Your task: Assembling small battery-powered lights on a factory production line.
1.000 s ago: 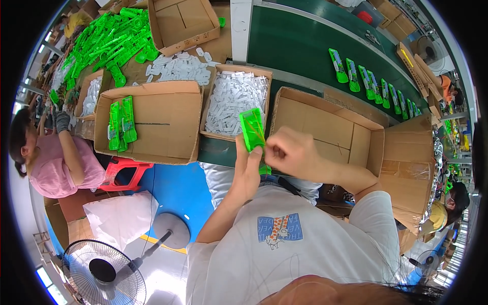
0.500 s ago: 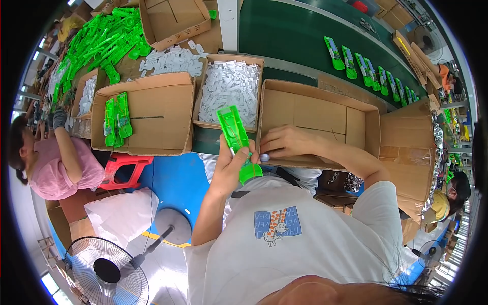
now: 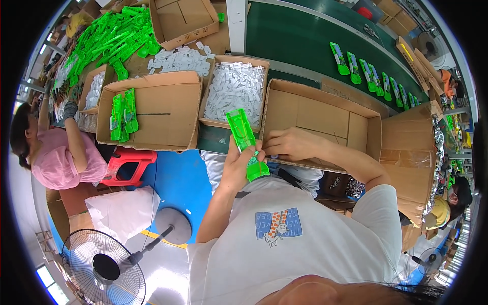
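Note:
My left hand (image 3: 237,166) is closed around a long green plastic housing (image 3: 241,127), with the thumb across its lower part. A thin reddish wire runs along the inside of the housing, which is tilted, its far end by the near edge of a box of small white plastic parts (image 3: 235,94). My right hand (image 3: 295,144) is at the near left corner of a shallow cardboard box (image 3: 317,114), fingers curled together. A small pale rounded piece (image 3: 274,156) shows beneath those fingers; its kind is not clear.
Left stands a cardboard box (image 3: 165,101) with several green housings (image 3: 123,114). Beyond lie white pieces (image 3: 182,62) and a green heap (image 3: 112,38). Assembled green units (image 3: 368,73) line the green belt (image 3: 297,38). A co-worker in pink (image 3: 63,157) and a fan (image 3: 104,267) are left.
The whole view has shifted slightly. My left hand, with the green housing, is a little farther right and closer to my right hand. The co-worker's gloved hand at left has moved.

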Demonstrator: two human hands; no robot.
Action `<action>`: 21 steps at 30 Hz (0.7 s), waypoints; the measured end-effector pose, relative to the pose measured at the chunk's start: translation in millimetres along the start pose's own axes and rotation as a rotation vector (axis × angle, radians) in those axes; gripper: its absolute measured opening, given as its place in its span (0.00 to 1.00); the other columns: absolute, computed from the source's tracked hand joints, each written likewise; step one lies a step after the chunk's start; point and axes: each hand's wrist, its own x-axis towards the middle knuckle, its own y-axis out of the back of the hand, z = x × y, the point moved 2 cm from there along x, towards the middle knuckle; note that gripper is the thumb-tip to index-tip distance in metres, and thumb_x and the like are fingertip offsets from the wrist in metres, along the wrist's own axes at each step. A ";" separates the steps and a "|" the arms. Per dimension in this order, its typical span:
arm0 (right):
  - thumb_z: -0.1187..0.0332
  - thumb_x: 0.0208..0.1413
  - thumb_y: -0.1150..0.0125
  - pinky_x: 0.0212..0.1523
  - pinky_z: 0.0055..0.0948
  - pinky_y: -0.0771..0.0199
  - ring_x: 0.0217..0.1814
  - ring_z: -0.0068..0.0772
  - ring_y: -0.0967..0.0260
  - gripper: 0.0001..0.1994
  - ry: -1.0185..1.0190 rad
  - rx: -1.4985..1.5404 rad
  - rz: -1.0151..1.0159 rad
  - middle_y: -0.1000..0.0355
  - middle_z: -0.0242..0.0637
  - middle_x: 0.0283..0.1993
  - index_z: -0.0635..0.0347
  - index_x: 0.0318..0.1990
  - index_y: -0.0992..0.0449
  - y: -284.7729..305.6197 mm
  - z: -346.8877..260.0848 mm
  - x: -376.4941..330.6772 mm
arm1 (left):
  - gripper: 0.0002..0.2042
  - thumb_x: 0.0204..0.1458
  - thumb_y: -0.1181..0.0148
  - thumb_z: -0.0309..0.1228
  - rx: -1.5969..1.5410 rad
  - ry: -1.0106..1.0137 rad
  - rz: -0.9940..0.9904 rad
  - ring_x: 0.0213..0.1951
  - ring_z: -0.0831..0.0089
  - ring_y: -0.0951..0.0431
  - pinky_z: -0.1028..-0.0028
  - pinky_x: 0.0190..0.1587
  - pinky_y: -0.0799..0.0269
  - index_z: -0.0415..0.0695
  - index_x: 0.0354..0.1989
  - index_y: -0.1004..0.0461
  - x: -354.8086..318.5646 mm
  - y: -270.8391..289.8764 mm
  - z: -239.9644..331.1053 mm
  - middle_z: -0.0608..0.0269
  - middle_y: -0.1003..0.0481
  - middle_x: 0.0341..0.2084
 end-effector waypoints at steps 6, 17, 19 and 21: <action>0.83 0.36 0.35 0.43 0.35 0.27 0.47 0.38 0.34 0.22 -0.188 -0.347 0.623 0.33 0.36 0.43 0.56 0.45 0.21 49.7 10.9 7.0 | 0.22 0.57 0.56 0.19 0.097 -0.053 -0.049 0.33 0.71 0.30 0.66 0.38 0.28 0.49 0.59 0.48 1.9 -8.0 2.6 0.57 0.33 0.37; 0.69 0.42 0.33 0.56 0.33 0.26 0.56 0.39 0.30 0.23 0.291 -0.299 0.378 0.28 0.41 0.53 0.64 0.50 0.25 42.8 -30.1 31.8 | 0.23 0.60 0.55 0.21 0.163 -0.045 -0.097 0.35 0.74 0.28 0.73 0.39 0.26 0.44 0.62 0.52 6.8 -10.6 7.5 0.61 0.33 0.38; 0.73 0.48 0.39 0.60 0.34 0.28 0.62 0.42 0.33 0.20 0.240 -0.275 0.350 0.30 0.45 0.57 0.67 0.51 0.26 34.0 -33.0 33.0 | 0.23 0.61 0.55 0.21 0.172 -0.066 -0.078 0.36 0.73 0.27 0.72 0.39 0.26 0.46 0.63 0.52 7.2 -3.9 3.9 0.60 0.32 0.38; 0.73 0.45 0.37 0.60 0.35 0.28 0.61 0.43 0.32 0.21 0.208 -0.252 0.370 0.29 0.45 0.56 0.68 0.50 0.26 26.5 -34.1 36.6 | 0.23 0.61 0.54 0.21 0.180 -0.088 -0.060 0.37 0.72 0.27 0.71 0.38 0.26 0.48 0.64 0.51 8.0 0.8 6.1 0.59 0.31 0.39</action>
